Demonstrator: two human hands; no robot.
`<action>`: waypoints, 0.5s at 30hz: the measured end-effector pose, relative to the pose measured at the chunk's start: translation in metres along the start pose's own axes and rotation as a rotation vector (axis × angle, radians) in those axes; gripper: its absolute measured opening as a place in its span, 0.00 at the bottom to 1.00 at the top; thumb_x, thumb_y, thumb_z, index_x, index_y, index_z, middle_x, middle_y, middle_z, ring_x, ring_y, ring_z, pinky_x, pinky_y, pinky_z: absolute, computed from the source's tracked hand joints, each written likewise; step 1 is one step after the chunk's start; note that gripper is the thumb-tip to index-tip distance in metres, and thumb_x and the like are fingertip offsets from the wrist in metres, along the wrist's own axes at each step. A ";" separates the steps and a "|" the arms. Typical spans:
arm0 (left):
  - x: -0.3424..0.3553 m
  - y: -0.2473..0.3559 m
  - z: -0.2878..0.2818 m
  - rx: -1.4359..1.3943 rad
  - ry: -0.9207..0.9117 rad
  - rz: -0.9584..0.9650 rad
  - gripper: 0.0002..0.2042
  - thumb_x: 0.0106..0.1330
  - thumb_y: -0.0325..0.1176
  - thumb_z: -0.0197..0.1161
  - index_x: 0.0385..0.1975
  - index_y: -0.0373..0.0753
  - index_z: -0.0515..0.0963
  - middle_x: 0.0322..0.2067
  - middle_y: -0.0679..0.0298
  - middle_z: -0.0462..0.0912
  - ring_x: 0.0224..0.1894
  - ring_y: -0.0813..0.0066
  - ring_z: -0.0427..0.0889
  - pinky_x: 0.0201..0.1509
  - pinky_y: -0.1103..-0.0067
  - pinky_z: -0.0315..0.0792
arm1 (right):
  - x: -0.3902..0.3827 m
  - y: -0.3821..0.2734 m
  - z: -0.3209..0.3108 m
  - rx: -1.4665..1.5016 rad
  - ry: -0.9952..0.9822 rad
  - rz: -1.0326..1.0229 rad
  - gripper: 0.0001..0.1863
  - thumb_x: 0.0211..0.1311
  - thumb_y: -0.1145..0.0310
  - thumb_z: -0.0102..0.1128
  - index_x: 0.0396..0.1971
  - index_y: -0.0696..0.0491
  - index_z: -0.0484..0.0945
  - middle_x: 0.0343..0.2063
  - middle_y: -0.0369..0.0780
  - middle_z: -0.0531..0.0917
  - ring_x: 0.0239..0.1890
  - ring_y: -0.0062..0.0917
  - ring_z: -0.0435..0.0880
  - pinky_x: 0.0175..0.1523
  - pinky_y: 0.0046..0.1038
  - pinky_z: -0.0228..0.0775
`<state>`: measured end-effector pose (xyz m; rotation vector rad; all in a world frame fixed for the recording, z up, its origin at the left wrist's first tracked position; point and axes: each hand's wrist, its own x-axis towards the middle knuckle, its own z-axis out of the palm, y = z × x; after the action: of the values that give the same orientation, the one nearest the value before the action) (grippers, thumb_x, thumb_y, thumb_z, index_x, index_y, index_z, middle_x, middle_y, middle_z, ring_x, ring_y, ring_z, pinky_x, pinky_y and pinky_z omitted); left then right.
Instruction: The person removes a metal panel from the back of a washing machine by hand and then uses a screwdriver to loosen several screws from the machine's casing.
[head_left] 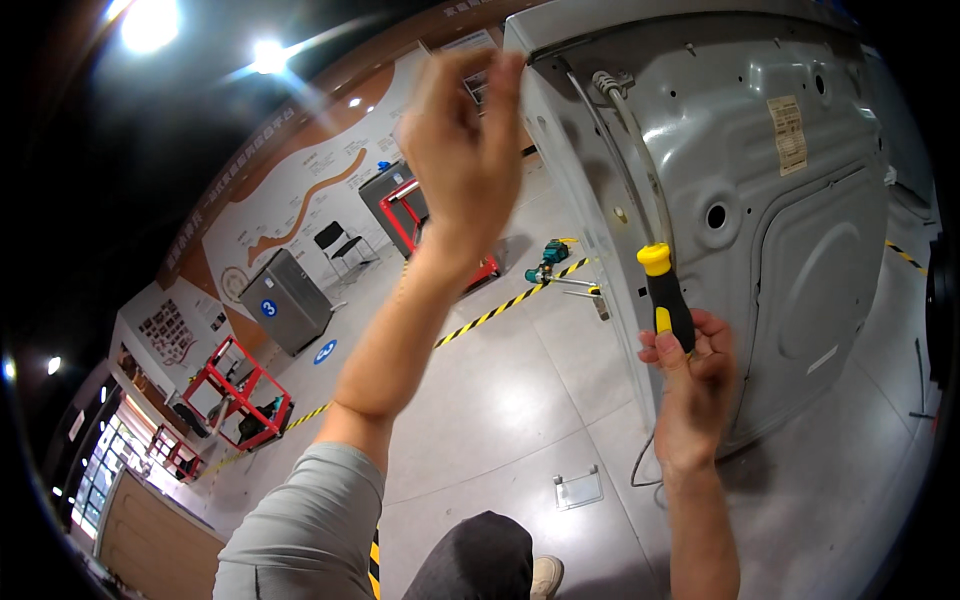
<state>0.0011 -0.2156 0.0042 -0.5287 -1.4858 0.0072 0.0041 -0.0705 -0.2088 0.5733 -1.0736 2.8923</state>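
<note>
My right hand (697, 385) is closed around the lower part of a screwdriver's black and yellow handle (668, 300), whose yellow end points up. No blade shows. Just behind it stands a large grey appliance (730, 240), its pressed metal panel facing me. My left hand (462, 150) is raised beside the appliance's upper left corner. Its fingers are bent and smeared by motion, so I cannot tell whether they hold anything. A grey power cord (640, 140) runs down the panel from a fitting near the top, and a paper label (787, 135) is stuck on the right.
Green power tools (550, 258) lie on the floor by yellow-black tape (500, 312). Further off are a red cart (238, 395), a grey cabinet (287, 300) and a black chair (340, 243). A small floor hatch (580, 490) lies near my knee (478, 560).
</note>
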 end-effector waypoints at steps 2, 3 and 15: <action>0.023 -0.007 0.011 -0.227 -0.050 -0.046 0.15 0.68 0.41 0.59 0.36 0.32 0.80 0.27 0.67 0.80 0.25 0.88 0.66 0.29 0.87 0.61 | -0.004 0.004 0.008 0.116 -0.017 0.071 0.15 0.63 0.68 0.59 0.45 0.58 0.68 0.34 0.42 0.79 0.34 0.23 0.82 0.42 0.22 0.75; 0.030 -0.009 0.017 -0.352 -0.066 -0.070 0.16 0.69 0.41 0.57 0.37 0.31 0.81 0.28 0.67 0.79 0.29 0.88 0.69 0.34 0.87 0.64 | -0.003 0.004 0.007 0.172 -0.024 0.110 0.15 0.65 0.66 0.57 0.45 0.58 0.68 0.33 0.41 0.79 0.32 0.22 0.81 0.40 0.22 0.75; 0.032 -0.010 0.019 -0.263 -0.240 -0.294 0.19 0.69 0.44 0.56 0.34 0.30 0.80 0.19 0.74 0.71 0.24 0.88 0.64 0.26 0.84 0.59 | -0.006 0.004 0.031 0.415 0.040 0.301 0.27 0.70 0.41 0.35 0.37 0.52 0.71 0.17 0.34 0.71 0.09 0.13 0.59 0.14 0.16 0.50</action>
<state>-0.0170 -0.2077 0.0377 -0.5283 -1.8017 -0.3714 0.0196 -0.0924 -0.1923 0.3802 -0.5953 3.4029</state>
